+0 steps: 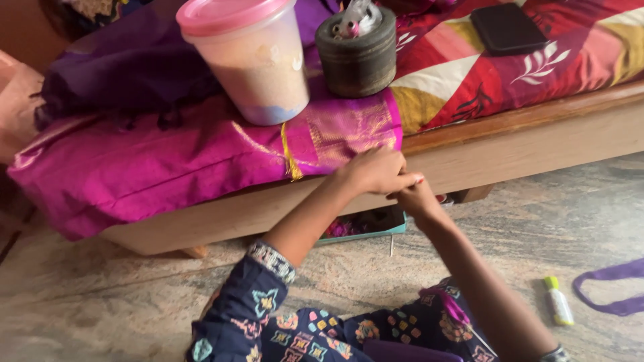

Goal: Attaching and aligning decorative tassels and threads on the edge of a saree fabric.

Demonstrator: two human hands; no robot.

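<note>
**Both hands pinching at the edge of the magenta cloth**

Taking the bed frame (510, 144) as our marker: a magenta silk cloth with a gold border (201, 161) is lying over its top and hanging down its front edge. On that cloth, above the frame, a clear tub with a pink lid (251, 57) is standing upright, and just beside it a dark round spool holder (357, 53) is sitting with small reels in it. Further along the bed a black flat case (506, 28) is resting on the red patterned bedspread (537, 67).

Under the frame, a teal-edged box (365, 224) is poking out, partly hidden behind the forearms. On the floor well out from the frame, a small glue tube with a green cap (558, 302) is lying near a purple strap (614, 288).

Now the hands: the left hand (376, 171) is closing narrowly at the gold border's corner, right at the frame's front edge. The right hand (417, 198) is touching it from below, fingers pinched tight; something small and red is showing between them, too small to identify.

The floor (134, 302) is mottled stone, and patterned dark sleeves are filling the foreground.
</note>
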